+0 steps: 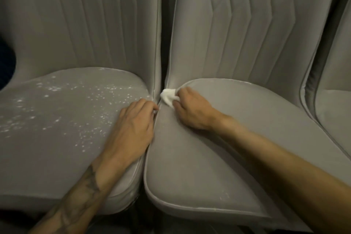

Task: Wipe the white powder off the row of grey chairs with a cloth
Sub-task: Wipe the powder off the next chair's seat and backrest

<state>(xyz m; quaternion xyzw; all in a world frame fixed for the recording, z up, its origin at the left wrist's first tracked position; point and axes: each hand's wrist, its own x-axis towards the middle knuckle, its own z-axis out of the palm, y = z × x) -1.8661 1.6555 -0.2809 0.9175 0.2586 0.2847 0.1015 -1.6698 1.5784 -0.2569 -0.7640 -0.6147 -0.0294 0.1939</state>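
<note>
Two grey padded chairs stand side by side, touching. The left chair's seat [47, 138] is speckled with white powder [62, 89], mostly toward its back and middle. The right chair's seat [237, 138] looks nearly free of powder. My right hand [193, 110] is shut on a small white cloth [168, 97], which presses into the back corner of the right seat beside the gap between the chairs. My left hand [133, 127] lies on the right edge of the left seat, its fingertips curled into the gap.
A third grey chair [334, 119] shows at the far right edge. Tall quilted backrests [95, 24] rise behind the seats. A dark opening [5, 66] lies at the left, and dark floor below the seat fronts.
</note>
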